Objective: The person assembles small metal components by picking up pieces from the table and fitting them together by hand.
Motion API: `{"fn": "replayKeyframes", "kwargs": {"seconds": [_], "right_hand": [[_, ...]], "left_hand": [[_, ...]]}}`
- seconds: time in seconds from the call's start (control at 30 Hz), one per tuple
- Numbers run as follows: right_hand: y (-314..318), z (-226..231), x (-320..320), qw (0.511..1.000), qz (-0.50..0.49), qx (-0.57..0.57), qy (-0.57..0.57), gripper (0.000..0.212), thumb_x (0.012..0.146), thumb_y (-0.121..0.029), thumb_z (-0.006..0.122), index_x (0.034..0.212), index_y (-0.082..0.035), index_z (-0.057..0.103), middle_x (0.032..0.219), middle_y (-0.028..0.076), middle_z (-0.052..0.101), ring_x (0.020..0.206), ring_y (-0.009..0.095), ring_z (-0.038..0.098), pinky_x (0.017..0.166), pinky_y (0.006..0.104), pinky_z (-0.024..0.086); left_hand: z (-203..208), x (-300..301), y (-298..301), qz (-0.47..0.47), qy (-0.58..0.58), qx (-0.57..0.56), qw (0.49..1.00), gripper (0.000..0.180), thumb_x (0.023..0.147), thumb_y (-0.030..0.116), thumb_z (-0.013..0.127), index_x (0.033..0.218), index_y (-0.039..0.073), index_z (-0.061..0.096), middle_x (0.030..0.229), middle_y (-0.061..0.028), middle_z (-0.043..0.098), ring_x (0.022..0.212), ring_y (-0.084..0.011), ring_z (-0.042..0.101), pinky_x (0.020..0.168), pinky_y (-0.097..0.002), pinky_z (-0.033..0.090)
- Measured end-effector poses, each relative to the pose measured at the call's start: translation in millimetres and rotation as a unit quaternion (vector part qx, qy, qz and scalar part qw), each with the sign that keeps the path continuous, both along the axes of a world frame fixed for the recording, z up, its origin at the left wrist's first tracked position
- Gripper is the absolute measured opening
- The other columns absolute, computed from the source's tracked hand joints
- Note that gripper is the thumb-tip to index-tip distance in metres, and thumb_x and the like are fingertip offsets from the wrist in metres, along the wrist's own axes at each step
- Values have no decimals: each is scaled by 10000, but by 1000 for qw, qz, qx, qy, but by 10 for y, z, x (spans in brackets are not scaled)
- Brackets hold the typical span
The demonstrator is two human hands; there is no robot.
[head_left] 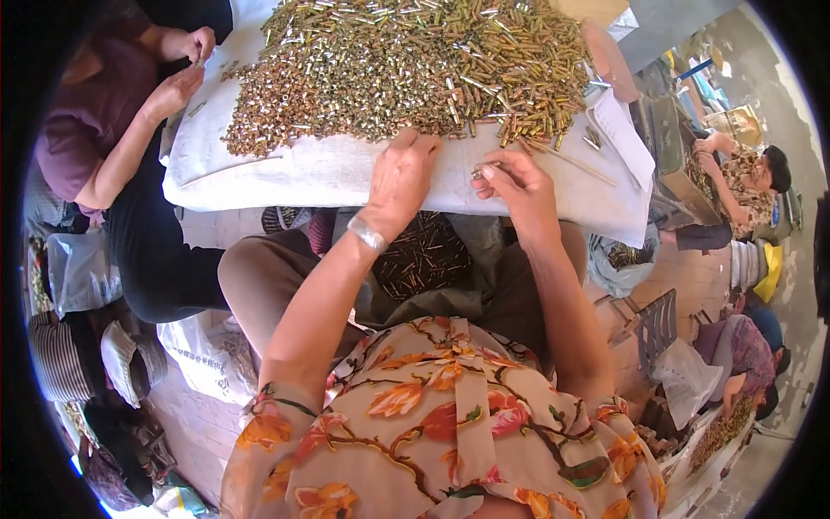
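Note:
A broad heap of small brass-coloured metal parts (pixel 380 78) covers the white cloth-topped table (pixel 320 177) in front of me. Short copper-toned nut-like pieces (pixel 259 121) gather at its left, longer slim sleeves (pixel 532 52) toward the back and right. At the near edge of the heap is my left hand (pixel 403 180), its fingers bent together; whatever lies between the tips is hidden. My right hand (pixel 521 189) hovers over the cloth just to the right, thumb and fingers pinching a small metal part (pixel 484 170). Below the table edge, between my knees, several finished-looking metal pieces (pixel 424 255) fill a dark cloth.
Thin sticks (pixel 575 164) lie on the cloth, and white paper (pixel 622 134) sits at the right corner. A co-worker's hands (pixel 186 73) work at the left. Bags (pixel 622 264) stand on the floor on both sides; a chair (pixel 657 324) and other people are at the right.

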State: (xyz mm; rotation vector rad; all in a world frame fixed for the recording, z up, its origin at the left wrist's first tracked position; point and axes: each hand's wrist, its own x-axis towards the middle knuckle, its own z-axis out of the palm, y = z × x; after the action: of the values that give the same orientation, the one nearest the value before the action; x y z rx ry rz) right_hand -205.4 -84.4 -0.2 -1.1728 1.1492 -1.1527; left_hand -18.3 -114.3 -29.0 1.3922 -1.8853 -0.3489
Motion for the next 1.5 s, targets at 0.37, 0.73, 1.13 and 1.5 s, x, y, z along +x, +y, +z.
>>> {"fn": "replayKeyframes", "kwargs": {"seconds": [0.37,0.73,1.13,1.5], "right_hand": [[428,215,149,999,16,-15,-36,157,893,-46,605,1036,18,598,860,66,633,742,137,624,666,249,500],[580,250,116,998,-29,-23,-56,157,888,-64,617,1030,3,609,824,63,636,697,123,601,634,246,492],[849,456,298,996,-3,-85,20,147,875,-14,639,1016,22,618,872,40,651,733,72,593,666,202,487],[870,411,307,989,8,-137,51,139,869,-5,643,1005,18,625,891,48,667,730,71,603,657,208,494]], "left_hand": [[81,-86,537,-99,-284,-138,944,122,733,95,570,841,41,573,850,-92,506,835,-229,559,703,-326,495],[194,-46,680,-76,-25,11,997,165,783,-38,581,940,10,560,881,-115,576,770,-227,639,672,-328,536],[484,147,1157,-144,605,324,713,174,973,80,486,1123,1,522,1055,-138,648,969,-203,652,883,-315,532],[582,57,1250,-113,553,243,789,145,952,23,513,1083,-34,539,1005,-76,645,955,-130,639,848,-249,520]]}}
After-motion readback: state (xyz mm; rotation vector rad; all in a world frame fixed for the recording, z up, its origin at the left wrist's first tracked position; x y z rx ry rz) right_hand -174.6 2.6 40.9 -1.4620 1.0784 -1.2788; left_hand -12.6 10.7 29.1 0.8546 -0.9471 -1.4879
